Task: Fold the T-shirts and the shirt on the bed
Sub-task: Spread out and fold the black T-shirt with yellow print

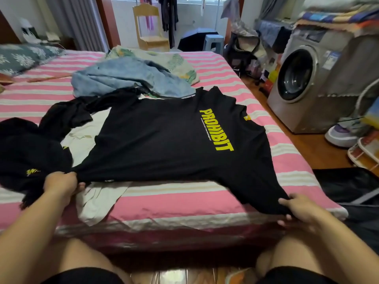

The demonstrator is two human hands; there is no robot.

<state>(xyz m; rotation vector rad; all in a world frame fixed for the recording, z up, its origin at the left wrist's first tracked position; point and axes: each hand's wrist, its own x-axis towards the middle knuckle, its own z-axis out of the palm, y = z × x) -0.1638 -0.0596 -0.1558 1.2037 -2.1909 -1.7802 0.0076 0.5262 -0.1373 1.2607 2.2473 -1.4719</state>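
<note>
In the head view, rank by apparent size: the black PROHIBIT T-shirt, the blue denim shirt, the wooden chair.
1. black PROHIBIT T-shirt, largest.
2. blue denim shirt.
3. wooden chair, smallest, though it stands farthest from the camera, so its true size is unsure.

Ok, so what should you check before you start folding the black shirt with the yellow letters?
1. Left hand grips a near edge of the black T-shirt: ok.
2. Right hand grips the other near edge: ok.
3. Shirt spread flat, print up: ok.
4. Nothing under it: not ok, a pale garment sticks out from beneath.
5. Far sleeve smooth: not ok, it lies bunched near the blue denim garment.
6. Back of shirt free of creases: cannot tell.
</note>
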